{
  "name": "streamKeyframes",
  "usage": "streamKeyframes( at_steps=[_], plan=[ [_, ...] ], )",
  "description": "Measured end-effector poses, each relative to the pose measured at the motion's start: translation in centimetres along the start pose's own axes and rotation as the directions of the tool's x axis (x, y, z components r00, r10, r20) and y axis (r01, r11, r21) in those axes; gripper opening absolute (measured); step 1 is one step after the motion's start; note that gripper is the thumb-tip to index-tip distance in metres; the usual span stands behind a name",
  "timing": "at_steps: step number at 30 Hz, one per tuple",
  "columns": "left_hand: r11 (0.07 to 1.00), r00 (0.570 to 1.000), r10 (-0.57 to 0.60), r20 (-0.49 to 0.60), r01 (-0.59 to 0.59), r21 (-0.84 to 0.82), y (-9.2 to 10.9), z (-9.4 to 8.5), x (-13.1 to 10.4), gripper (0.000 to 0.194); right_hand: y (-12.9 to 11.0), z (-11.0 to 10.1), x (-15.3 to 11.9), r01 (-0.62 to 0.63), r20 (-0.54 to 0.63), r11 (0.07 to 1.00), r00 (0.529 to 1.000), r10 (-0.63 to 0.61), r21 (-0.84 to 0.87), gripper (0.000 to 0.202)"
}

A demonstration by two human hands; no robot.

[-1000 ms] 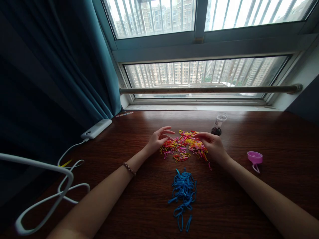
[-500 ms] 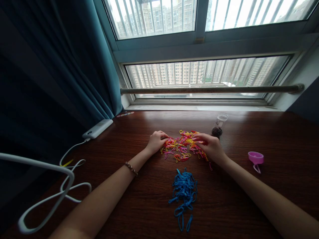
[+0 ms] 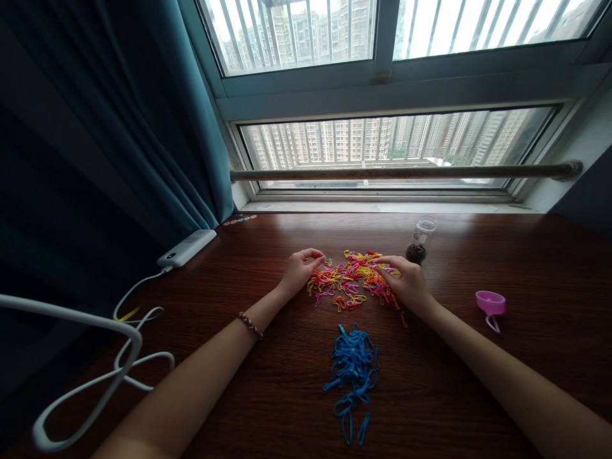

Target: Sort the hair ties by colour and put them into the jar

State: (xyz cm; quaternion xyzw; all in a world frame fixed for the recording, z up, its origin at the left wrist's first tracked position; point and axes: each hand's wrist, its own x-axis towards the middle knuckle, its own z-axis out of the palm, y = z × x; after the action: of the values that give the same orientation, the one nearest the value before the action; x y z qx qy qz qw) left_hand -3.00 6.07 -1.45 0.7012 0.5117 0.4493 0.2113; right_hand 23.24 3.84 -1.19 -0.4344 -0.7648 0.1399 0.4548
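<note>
A loose pile of pink, yellow, red and orange rubber bands point(image 3: 342, 280) lies on the dark wooden table. At its left edge my left hand point(image 3: 301, 271) is closed in a pinch, with a small bluish rubber band point(image 3: 328, 262) showing at the fingertips. Over the pile's right side, my right hand point(image 3: 404, 279) has its thumb and forefinger apart; nothing is seen held between them. Nearer to me, a separate heap of blue rubber bands point(image 3: 354, 357) lies between my forearms, with a few single loops at its near end.
A clear jar point(image 3: 423, 231) lies beyond my right hand, dark bands point(image 3: 415, 254) at its mouth. To the right is a pink cup-shaped lid point(image 3: 491, 302) with a loop. A white power bank point(image 3: 187, 248) and cable point(image 3: 136, 344) occupy the left. The window point(image 3: 392, 146) is behind.
My left hand has lifted slightly from the pile, its fingers drawn together, and a bluish band now shows at their tips. My right hand's fingers have shifted a little to the right.
</note>
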Motion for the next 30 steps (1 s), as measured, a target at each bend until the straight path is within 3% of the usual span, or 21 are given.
streamKeyframes(
  at_steps=[5, 16, 20, 22, 24, 27, 29, 30],
  plan=[
    [0.993, 0.991, 0.116, 0.060, -0.118, 0.016, 1.6, 0.1, -0.5, 0.015, 0.7, 0.4, -0.3, 0.057, 0.126, 0.992, 0.991, -0.043, -0.111, 0.029],
    [0.934, 0.958, 0.261, 0.121, -0.282, 0.219, 2.5, -0.1, -0.6, 0.010, 1.3, 0.6, -0.4, 0.041, 0.135, 0.993, 0.991, -0.026, -0.109, 0.026],
    [0.961, 0.964, 0.238, 0.119, -0.251, 0.115, 3.1, -0.1, -0.7, 0.013, 1.3, 0.7, -0.4, 0.061, 0.142, 0.990, 0.989, -0.044, -0.124, 0.025],
    [0.983, 0.968, 0.180, 0.176, -0.182, -0.003, 3.7, -0.2, -0.9, 0.016, 1.4, 0.7, -0.4, 0.078, 0.159, 0.986, 0.986, -0.054, -0.146, 0.029],
    [0.989, 0.927, 0.136, 0.349, -0.103, -0.110, 4.5, -0.3, -1.2, 0.020, 1.4, 0.8, -0.5, 0.091, 0.193, 0.982, 0.979, -0.058, -0.166, 0.034],
    [0.982, 0.767, 0.163, 0.621, -0.067, -0.175, 5.6, -0.1, -1.8, 0.022, 1.4, 0.8, -0.6, 0.084, 0.230, 0.982, 0.972, -0.043, -0.170, 0.032],
    [0.979, 0.700, 0.201, 0.686, -0.123, -0.161, 6.1, 0.3, -2.2, 0.023, 1.3, 0.7, -0.6, 0.069, 0.238, 0.987, 0.971, -0.032, -0.146, 0.026],
    [0.976, 0.697, 0.218, 0.683, -0.169, -0.139, 6.2, 0.4, -2.2, 0.024, 1.2, 0.7, -0.6, 0.061, 0.240, 0.990, 0.970, -0.029, -0.125, 0.022]
  ],
)
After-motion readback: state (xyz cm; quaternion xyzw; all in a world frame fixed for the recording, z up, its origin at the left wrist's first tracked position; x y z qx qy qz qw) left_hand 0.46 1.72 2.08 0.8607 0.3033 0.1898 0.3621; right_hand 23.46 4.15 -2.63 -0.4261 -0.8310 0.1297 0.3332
